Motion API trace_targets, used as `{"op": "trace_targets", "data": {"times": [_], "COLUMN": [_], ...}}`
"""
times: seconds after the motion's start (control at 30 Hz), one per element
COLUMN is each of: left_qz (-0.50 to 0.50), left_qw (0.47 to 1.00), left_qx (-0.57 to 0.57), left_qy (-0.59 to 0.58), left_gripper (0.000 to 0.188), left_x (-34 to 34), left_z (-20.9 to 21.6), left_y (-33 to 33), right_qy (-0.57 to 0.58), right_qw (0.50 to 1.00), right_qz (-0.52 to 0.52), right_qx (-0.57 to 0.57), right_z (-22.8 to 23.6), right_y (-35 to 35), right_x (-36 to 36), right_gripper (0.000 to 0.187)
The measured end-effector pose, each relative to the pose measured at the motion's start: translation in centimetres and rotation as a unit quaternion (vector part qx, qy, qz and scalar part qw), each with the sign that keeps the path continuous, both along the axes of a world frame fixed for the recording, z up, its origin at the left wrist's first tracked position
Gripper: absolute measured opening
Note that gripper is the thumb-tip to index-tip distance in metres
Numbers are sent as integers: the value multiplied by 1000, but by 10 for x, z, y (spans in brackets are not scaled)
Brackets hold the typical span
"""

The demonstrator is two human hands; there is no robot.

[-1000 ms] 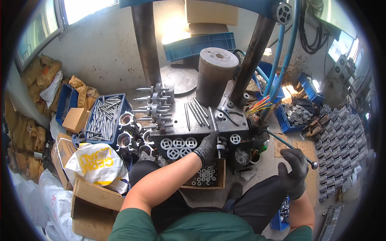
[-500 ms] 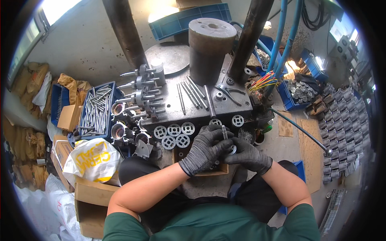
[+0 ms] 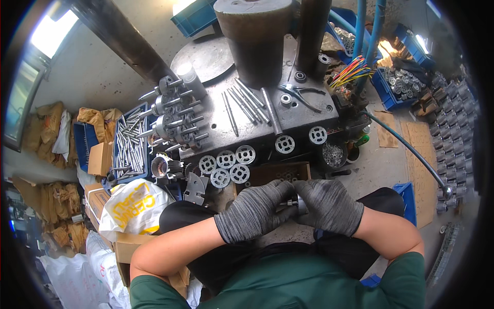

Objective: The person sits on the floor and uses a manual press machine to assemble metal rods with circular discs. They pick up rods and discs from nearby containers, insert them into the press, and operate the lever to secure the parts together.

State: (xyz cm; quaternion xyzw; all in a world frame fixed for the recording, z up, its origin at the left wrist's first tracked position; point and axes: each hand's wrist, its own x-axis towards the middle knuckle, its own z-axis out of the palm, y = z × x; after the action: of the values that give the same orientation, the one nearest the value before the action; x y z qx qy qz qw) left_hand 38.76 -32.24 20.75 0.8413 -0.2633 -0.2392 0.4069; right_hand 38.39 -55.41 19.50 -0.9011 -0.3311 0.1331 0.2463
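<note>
My left hand [image 3: 252, 212] and my right hand [image 3: 333, 208], both in grey knit gloves, meet in front of me above my lap. Between them is a metal shaft [image 3: 289, 203] with a round metal piece [image 3: 301, 206] on it. The left fingers are closed round the shaft's side, and the right fingers grip the round piece; much of both is hidden by the gloves. Beyond the hands, slotted metal discs [image 3: 225, 159] line the front of a steel press bed [image 3: 206, 131]. Several bare shafts [image 3: 252, 105] lie on that bed, beside a thicker rod [image 3: 271, 112].
Shaft assemblies [image 3: 172, 113] crowd the bed's left side. Pliers [image 3: 303, 95] and a bearing ring [image 3: 286, 99] lie at right. A blue bin of shafts [image 3: 131, 144] stands left, near a white bag [image 3: 134, 206]. A box [image 3: 275, 172] sits under the bed's front edge.
The shaft has tipped from upright to roughly level, and both hands have moved lower and closer to me. My view has shifted, too.
</note>
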Motion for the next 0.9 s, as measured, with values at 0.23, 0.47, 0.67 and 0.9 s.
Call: {"op": "trace_targets", "data": {"times": [0.23,0.47,0.67,0.9], "left_qz": [-53,-121,-155,-122], "left_qw": [994,987,982,987], "left_qx": [-72,17,31,-60], "left_qy": [63,109,104,85], "left_gripper": [44,47,38,36], "left_x": [-9,-12,-25,-29], "left_z": [-39,-49,-49,-41], "left_y": [-2,-6,-11,-13], "right_qy": [31,77,62,79], "right_qw": [995,983,980,984], "right_qz": [72,139,184,161], "right_qx": [-56,-95,-52,12], "right_z": [6,0,-6,-7], "right_y": [2,-3,-15,-21], "right_x": [-4,-7,-14,-12], "right_gripper": [82,57,56,53]}}
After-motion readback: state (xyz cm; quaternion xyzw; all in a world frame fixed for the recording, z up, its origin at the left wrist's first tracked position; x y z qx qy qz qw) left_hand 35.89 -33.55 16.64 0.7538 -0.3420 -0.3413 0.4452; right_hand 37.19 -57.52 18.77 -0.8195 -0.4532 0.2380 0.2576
